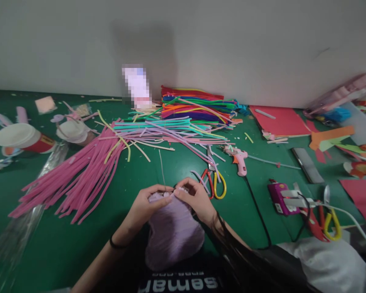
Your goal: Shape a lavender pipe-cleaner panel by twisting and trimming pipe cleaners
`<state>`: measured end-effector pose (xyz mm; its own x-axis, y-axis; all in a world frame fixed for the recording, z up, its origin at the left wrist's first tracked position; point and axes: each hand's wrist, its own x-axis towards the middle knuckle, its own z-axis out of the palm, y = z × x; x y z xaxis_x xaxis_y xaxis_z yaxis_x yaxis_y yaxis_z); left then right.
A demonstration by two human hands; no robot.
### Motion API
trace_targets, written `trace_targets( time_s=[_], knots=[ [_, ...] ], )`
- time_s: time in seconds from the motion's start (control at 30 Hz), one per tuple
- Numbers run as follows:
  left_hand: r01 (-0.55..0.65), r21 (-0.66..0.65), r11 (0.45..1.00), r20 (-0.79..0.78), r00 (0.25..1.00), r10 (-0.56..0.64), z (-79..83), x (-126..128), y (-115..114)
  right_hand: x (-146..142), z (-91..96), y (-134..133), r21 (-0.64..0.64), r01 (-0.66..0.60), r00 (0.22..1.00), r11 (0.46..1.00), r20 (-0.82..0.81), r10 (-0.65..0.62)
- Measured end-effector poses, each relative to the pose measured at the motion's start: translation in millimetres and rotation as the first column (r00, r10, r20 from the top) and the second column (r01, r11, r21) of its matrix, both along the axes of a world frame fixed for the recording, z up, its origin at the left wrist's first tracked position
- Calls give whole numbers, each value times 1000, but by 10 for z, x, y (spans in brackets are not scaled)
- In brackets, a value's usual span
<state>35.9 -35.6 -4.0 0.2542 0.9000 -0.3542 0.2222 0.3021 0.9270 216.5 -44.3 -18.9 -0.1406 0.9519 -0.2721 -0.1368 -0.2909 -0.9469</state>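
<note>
A lilac fuzzy piece (173, 232), apparently made of rows of pipe cleaners, hangs down in front of my chest. My left hand (151, 201) pinches its upper edge, thumb and fingers closed. My right hand (197, 199) grips the same edge close by, fingertips pressed together. The small part between my fingertips is mostly hidden. A thin pale stem (161, 167) sticks up beyond my left fingers. Just past my right hand lie scissors (213, 179) with red and yellow handles, and loose lilac pipe cleaners across them.
A bundle of pink pipe cleaners (76, 175) spreads over the left of the green table (134, 179). Multicoloured bundles (198, 108) lie by the wall. A pink glue gun (240, 160), phone (307, 165) and purple power strip (282, 197) with cords are right; paper cups (24, 138) are left.
</note>
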Motion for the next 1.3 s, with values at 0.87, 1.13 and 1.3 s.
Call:
trace_targets(
  time_s=[0.87,1.13,1.3],
  knots=[
    [141,-47,989,-87,986,-145,-53,-26,110,63,128,-57,103,3,957,995,287,-32],
    [81,-24,996,-112,990,-83,-57,71,72,91,112,-173,481,-248,731,841,662,-164],
    [80,-22,997,-96,992,-81,-67,72,75,133,130,-158,489,-289,703,823,692,-164]
  ],
)
